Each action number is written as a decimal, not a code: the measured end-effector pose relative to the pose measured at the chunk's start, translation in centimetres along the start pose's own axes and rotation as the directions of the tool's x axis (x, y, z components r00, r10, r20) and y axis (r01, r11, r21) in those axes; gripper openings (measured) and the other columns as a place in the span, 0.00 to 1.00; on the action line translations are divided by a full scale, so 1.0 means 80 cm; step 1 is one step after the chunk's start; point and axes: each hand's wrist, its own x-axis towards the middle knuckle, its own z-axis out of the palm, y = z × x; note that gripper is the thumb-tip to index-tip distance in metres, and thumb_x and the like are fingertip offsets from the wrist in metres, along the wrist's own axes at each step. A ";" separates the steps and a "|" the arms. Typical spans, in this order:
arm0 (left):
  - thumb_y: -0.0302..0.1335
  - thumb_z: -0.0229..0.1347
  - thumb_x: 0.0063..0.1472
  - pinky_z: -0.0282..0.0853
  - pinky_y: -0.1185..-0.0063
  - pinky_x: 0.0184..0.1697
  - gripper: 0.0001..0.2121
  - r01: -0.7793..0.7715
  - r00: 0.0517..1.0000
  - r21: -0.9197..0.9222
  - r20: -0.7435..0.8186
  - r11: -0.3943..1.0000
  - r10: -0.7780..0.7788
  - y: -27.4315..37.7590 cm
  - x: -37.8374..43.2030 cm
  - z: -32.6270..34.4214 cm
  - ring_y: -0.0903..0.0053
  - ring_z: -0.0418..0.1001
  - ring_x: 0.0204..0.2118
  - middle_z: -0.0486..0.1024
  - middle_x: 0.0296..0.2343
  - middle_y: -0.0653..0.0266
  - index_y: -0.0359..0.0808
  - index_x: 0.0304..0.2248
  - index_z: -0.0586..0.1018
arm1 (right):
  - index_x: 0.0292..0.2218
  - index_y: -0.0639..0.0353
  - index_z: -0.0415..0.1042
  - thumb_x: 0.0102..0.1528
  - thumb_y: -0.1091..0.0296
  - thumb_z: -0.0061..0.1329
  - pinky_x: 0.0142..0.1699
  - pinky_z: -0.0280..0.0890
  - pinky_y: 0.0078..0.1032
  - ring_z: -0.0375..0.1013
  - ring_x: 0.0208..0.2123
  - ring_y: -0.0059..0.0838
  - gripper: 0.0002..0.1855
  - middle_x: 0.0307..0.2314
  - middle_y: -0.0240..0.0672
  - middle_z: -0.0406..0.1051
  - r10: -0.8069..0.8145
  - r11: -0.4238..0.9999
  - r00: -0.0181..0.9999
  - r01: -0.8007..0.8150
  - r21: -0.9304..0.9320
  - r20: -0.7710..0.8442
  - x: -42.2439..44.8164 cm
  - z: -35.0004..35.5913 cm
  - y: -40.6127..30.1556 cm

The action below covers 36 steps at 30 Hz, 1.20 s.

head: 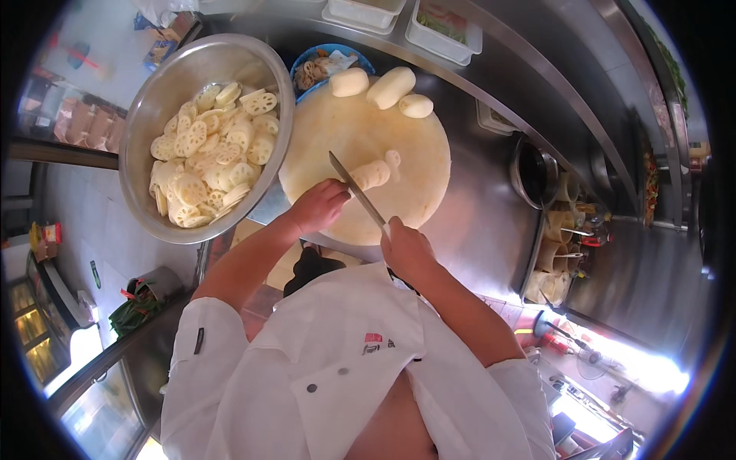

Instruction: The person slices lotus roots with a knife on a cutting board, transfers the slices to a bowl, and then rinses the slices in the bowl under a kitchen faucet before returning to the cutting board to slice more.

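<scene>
My right hand grips the handle of a kitchen knife, seen nearly edge-on over a round cutting board. Just left of the blade, my left hand has its fingers curled around the near end of a lotus root, which they mostly hide. Beyond the blade lie overlapping lotus root slices, with one slice at the far end of the row. Several peeled lotus root pieces, among them a large one, rest along the board's far edge. To the left, a steel bowl contains many lotus root slices.
A blue basket with scraps stands behind the board. Plastic containers line a steel shelf at the back. Right of the board is a steel worktop, with a dark-filled metal pot and utensils at its far side.
</scene>
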 end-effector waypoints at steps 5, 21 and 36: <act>0.17 0.60 0.52 0.75 0.69 0.51 0.15 -0.007 1.000 -0.002 -0.018 1.000 0.007 0.003 0.005 0.007 0.61 0.74 0.46 0.76 0.42 0.60 0.35 0.42 0.80 | 0.41 0.63 0.64 0.66 0.62 0.45 0.45 0.72 0.53 0.78 0.37 0.60 0.12 0.31 0.57 0.78 0.068 0.997 0.996 -0.066 0.025 -0.056 0.040 0.046 0.019; 0.21 0.60 0.51 0.74 0.71 0.51 0.16 0.007 1.000 0.069 0.002 0.998 -0.007 0.003 -0.010 0.001 0.64 0.75 0.46 0.76 0.41 0.61 0.34 0.42 0.81 | 0.41 0.63 0.65 0.67 0.60 0.44 0.46 0.71 0.53 0.78 0.37 0.61 0.13 0.32 0.56 0.78 0.000 1.000 0.999 0.000 0.005 -0.035 0.009 0.007 -0.007; 0.21 0.61 0.52 0.75 0.70 0.50 0.14 0.045 0.999 0.068 0.000 0.997 -0.045 0.006 -0.013 0.011 0.62 0.74 0.46 0.77 0.42 0.60 0.33 0.40 0.80 | 0.44 0.66 0.65 0.64 0.65 0.43 0.48 0.71 0.54 0.78 0.41 0.61 0.13 0.36 0.58 0.78 0.058 0.995 0.998 -0.059 0.078 0.023 0.020 0.035 0.009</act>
